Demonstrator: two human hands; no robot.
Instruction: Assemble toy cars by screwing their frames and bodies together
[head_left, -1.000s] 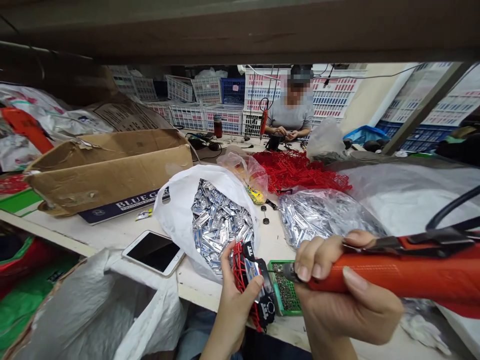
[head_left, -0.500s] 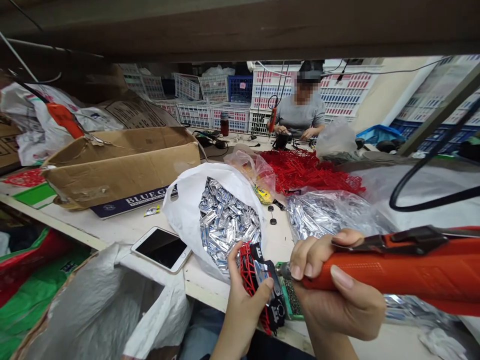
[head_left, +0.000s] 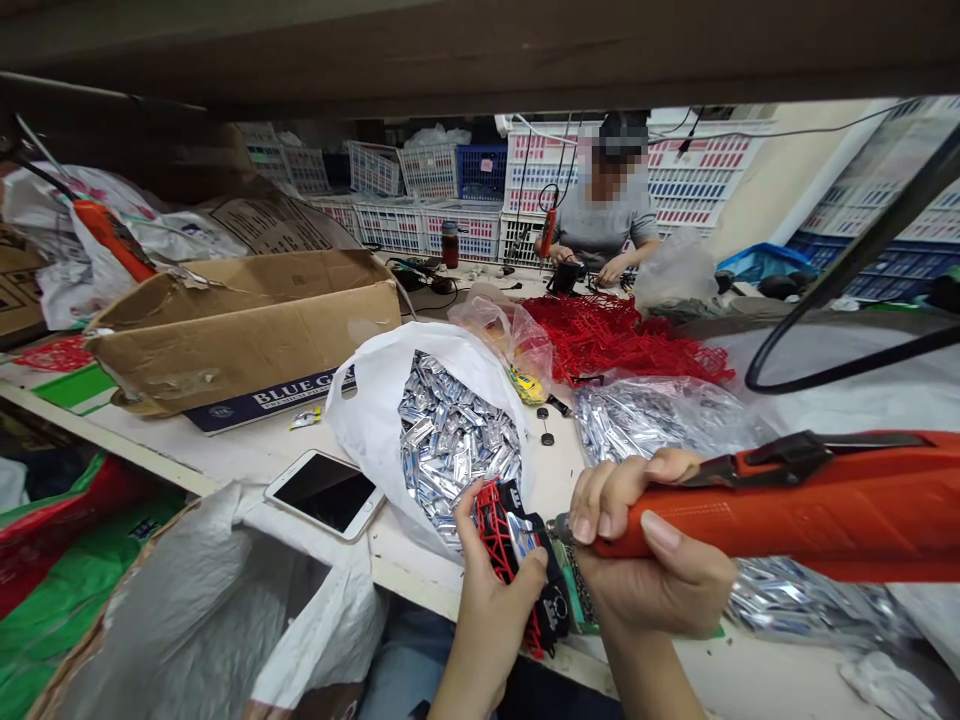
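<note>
My left hand (head_left: 491, 600) is closed around a red and black toy car body (head_left: 517, 555), held upright at the near edge of the table. My right hand (head_left: 652, 560) grips an orange electric screwdriver (head_left: 795, 510) lying almost level, its metal tip touching the car's side. Under the tip sits a small green tray of screws (head_left: 581, 600), mostly hidden by my hands. Just behind the car a white plastic bag (head_left: 375, 400) lies open, full of several silver parts (head_left: 457, 440).
A smartphone (head_left: 326, 492) lies left of the bag. A torn cardboard box (head_left: 247, 320) stands at the left. A clear bag of silver parts (head_left: 652, 420) and a heap of red frames (head_left: 615, 340) lie behind. Another person (head_left: 600, 215) works across the table. A black cable (head_left: 840, 280) hangs at right.
The screwdriver and my right hand have shifted left and slightly up, bringing the tip onto the car. My left hand keeps hold of the car. The view has drifted a little.
</note>
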